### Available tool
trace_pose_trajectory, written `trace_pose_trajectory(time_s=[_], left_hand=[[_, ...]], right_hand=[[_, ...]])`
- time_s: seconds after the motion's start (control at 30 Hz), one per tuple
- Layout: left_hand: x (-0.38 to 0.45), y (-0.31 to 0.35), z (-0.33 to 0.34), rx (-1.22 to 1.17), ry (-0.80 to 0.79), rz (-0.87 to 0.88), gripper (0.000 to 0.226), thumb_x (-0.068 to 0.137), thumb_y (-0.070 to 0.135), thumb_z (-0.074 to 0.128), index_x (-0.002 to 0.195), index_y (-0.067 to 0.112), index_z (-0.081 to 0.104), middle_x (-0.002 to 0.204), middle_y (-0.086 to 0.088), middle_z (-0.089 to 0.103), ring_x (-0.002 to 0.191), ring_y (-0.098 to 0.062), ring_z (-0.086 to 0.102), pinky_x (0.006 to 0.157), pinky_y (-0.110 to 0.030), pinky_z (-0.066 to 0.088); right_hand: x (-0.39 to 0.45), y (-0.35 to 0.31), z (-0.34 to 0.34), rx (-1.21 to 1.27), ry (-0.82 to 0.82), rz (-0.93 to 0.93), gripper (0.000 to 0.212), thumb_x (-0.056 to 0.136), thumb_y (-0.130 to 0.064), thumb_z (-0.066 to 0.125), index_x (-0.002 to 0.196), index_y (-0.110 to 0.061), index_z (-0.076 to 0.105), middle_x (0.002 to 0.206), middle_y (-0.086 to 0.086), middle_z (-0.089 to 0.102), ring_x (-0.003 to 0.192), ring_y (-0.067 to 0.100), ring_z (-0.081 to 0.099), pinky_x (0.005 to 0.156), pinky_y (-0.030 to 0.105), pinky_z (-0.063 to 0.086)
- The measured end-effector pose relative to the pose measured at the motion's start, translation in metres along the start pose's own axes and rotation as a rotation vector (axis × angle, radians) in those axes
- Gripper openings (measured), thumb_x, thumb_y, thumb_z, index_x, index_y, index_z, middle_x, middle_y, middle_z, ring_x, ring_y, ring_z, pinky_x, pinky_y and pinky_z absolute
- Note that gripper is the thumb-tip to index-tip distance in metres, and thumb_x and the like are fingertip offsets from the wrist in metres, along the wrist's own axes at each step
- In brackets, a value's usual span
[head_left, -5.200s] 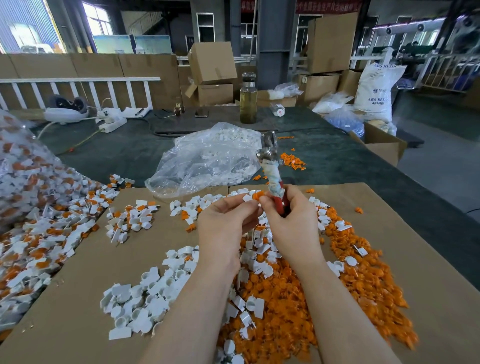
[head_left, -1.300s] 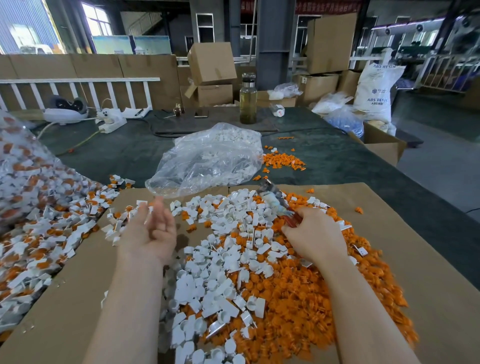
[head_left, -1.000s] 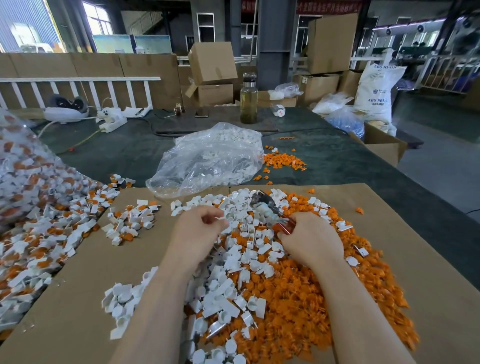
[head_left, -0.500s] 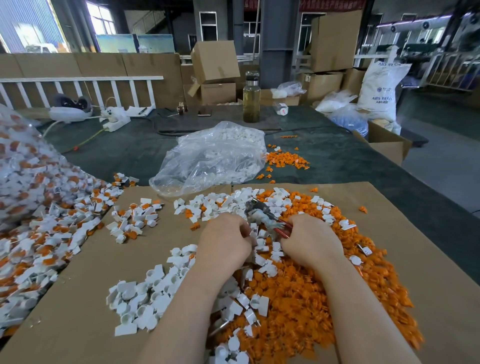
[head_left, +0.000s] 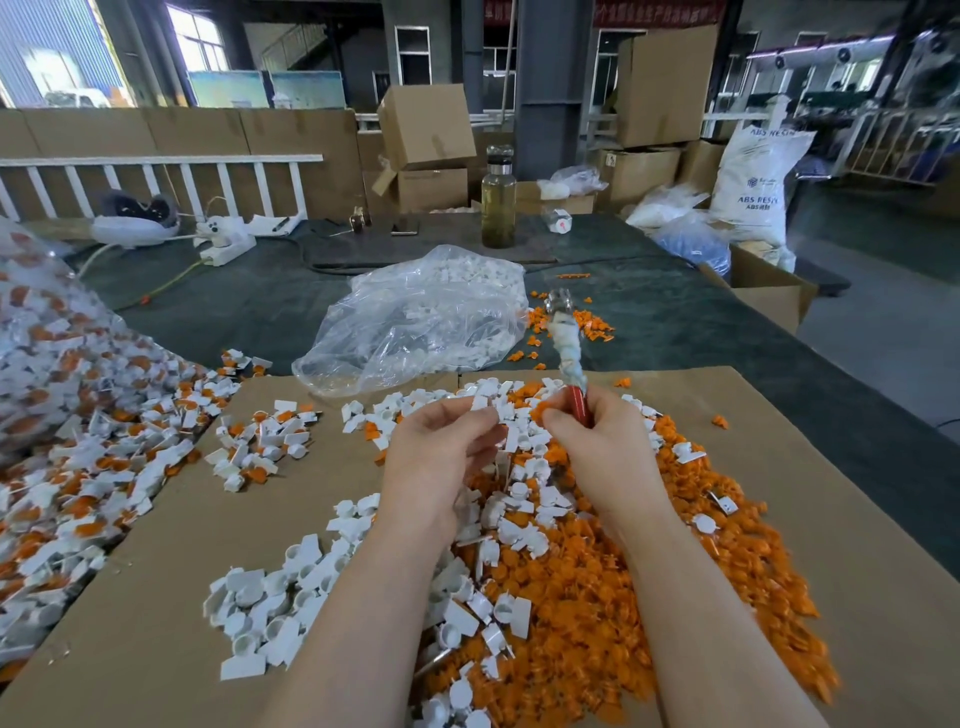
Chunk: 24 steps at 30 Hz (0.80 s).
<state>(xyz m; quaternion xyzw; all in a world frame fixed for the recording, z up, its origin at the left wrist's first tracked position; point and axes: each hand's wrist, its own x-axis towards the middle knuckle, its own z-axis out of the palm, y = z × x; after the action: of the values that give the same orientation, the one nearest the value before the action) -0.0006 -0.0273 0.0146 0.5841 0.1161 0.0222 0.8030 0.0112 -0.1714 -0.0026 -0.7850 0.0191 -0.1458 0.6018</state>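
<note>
At the far left edge of the frame a clear sack (head_left: 47, 332) bulges with white-and-orange joined pieces, and more of them spill from it in a broad joined heap (head_left: 104, 467) across the left side of the cardboard sheet (head_left: 831, 467). A small cluster (head_left: 265, 441) of the same lies just right of that. Judging by these, a good share of the work is done.

Lower centre-left sits a patch of loose white parts (head_left: 280, 608) with no orange on them. Above it, in the upper middle, a clear bag (head_left: 426, 322) on the dark bench (head_left: 701, 322) holds more white parts, so plenty of stock seems to be waiting.

In the middle of the frame the left hand (head_left: 441, 462) is raised over the pile, its thumb and forefinger pinching a white piece (head_left: 485, 401). Just right of it, nearly touching, the right hand (head_left: 602, 447) pinches an orange cap (head_left: 543, 411) between thumb and forefinger. Its other fingers curl round the red handle of a tool (head_left: 566, 343), whose wrapped shaft points up and away. The two parts look about to be joined; whether they already touch I cannot tell.

Under and right of the hands spreads a big orange heap (head_left: 623, 597) mixed with white parts, the largest mass on the sheet. A few stray orange bits (head_left: 587, 325) lie on the bench beyond. Much appears left to do.
</note>
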Motion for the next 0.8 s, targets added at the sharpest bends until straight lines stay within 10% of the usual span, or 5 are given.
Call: trace_pose_trajectory(time_s=[0.47, 0.8], left_hand=[[-0.002, -0.001, 0.006, -0.052, -0.023, -0.011, 0.012, 0.080, 0.003, 0.077, 0.088, 0.004, 0.069, 0.073, -0.013, 0.074, 0.068, -0.018, 0.074, 0.057, -0.021, 0.056], [-0.006, -0.001, 0.009, -0.029, -0.005, 0.051, 0.017, 0.079, 0.004, 0.079, 0.094, 0.000, 0.072, 0.077, -0.015, 0.076, 0.072, -0.020, 0.075, 0.059, -0.020, 0.056]], right_hand=[[-0.005, -0.004, 0.010, 0.007, 0.015, -0.207, 0.006, 0.092, -0.021, 0.066, 0.094, -0.016, 0.063, 0.062, -0.028, 0.059, 0.056, -0.006, 0.055, 0.051, 0.009, 0.041], [-0.006, -0.006, 0.012, -0.045, 0.074, -0.253, 0.007, 0.091, -0.025, 0.068, 0.090, -0.021, 0.062, 0.066, -0.010, 0.060, 0.061, -0.003, 0.057, 0.053, 0.010, 0.043]])
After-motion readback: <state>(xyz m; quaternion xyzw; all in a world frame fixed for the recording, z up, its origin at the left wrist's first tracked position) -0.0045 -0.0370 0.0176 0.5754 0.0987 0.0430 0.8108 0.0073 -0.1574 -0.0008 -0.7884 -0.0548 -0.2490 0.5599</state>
